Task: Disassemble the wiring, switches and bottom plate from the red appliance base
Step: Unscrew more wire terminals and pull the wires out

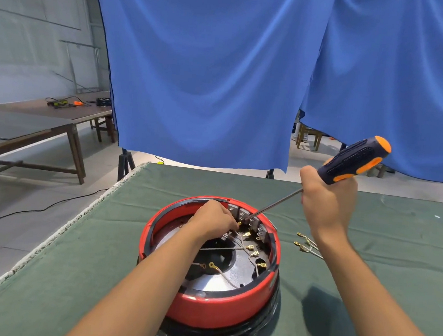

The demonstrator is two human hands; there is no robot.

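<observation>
The red base [205, 303] sits open side up on the worktop [76, 249], exposing its wiring. The left hand [212, 219] pinches a wire terminal by the switches [248, 220], steadying it, while the right hand [328, 200] grips a screwdriver [353, 159], tip angled in to pry

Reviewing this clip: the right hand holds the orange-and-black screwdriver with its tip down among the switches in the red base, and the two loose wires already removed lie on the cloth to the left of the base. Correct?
Not quite. The head view shows the two loose wires on the green cloth to the right of the red base, not the left. The rest holds: the right hand grips the screwdriver, its tip among the switches.
</observation>
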